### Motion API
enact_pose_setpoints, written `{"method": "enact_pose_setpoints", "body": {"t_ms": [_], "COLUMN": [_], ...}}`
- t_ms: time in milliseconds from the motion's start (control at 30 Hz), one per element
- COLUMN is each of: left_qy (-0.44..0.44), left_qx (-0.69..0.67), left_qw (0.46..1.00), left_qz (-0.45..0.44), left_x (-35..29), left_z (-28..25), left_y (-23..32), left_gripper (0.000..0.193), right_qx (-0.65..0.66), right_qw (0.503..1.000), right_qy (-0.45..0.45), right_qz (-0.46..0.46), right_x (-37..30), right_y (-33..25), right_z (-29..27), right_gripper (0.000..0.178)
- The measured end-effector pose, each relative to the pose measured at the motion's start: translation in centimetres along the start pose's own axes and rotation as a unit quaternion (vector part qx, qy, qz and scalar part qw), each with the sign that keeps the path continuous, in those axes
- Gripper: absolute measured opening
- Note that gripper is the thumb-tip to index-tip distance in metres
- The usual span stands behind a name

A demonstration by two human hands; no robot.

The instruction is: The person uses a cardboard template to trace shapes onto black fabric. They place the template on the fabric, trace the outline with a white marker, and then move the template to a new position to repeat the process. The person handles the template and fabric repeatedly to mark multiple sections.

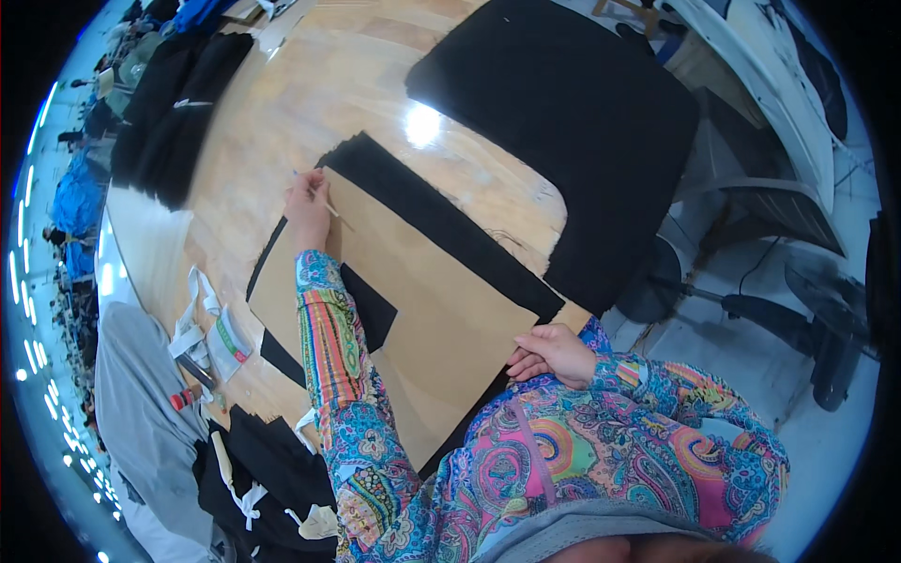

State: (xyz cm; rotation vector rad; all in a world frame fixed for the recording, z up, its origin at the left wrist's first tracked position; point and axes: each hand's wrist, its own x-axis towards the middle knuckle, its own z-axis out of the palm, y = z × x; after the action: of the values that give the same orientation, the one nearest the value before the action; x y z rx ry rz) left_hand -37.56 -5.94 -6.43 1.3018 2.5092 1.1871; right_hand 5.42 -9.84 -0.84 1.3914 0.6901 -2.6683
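Tan sheet over black cloth: hands at two corners, skew possible

Noted on the pale, glossy wooden tabletop (310, 66): large, flat, tan card-like sheet (441, 291), lying over a matt black piece of cloth (441, 216). Black showing as a broad band along the far right edge, thinner along the left. Dark four-sided patch within the tan; cannot tell whether an opening or a separate scrap.

Left hand (312, 202) at the far corner, fingers drawn together, thin pale strip just beside. Cannot tell whether pinching strip, sheet or neither. Right hand (556, 357) at the right-hand corner, fingers bent close together over the edge; pinching or only resting, cannot tell.

Main risk, as judged: sheet turning on the cloth. Likely cause: unequal pull from the two hands, with lower left side free of both. Second: sheet dragged by the loose, multicoloured paisley left sleeve (333, 328), lying across the tan. Third: cloth rucking underneath, hidden from view; cause, a pull toward the body at the near edge.

Left margin also worth watching: white fabric tape (195, 314) and small red-ended cylinder (192, 380) near the cloth. Could snag or get knocked in a wide leftward swing.
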Motion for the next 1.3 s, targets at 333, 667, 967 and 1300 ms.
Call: {"method": "enact_pose_setpoints", "body": {"t_ms": [333,667,967,1300], "left_qy": [-0.019,-0.025,-0.021,-0.026], "left_qx": [0.006,0.002,0.014,0.013], "left_qw": [1.0,1.0,1.0,0.999], "left_qz": [-0.007,-0.009,-0.001,-0.016], "left_x": [0.0,-0.1,-0.2,-0.3], "left_z": [-0.2,-0.1,-0.1,0.0], "left_y": [1.2,1.9,2.0,2.4], "left_gripper": [0.011,0.008,0.008,0.007], "right_qx": [-0.027,-0.058,-0.08,-0.077], "right_qw": [0.998,0.996,0.989,0.985], "right_qy": [0.048,0.063,0.116,0.149], "right_qz": [-0.009,-0.007,-0.032,-0.045], "right_x": [0.1,0.4,0.1,0.2], "right_y": [0.0,0.1,0.1,0.2], "right_z": [0.2,0.1,0.4,0.5], "right_gripper": [0.026,0.027,0.026,0.026]}}
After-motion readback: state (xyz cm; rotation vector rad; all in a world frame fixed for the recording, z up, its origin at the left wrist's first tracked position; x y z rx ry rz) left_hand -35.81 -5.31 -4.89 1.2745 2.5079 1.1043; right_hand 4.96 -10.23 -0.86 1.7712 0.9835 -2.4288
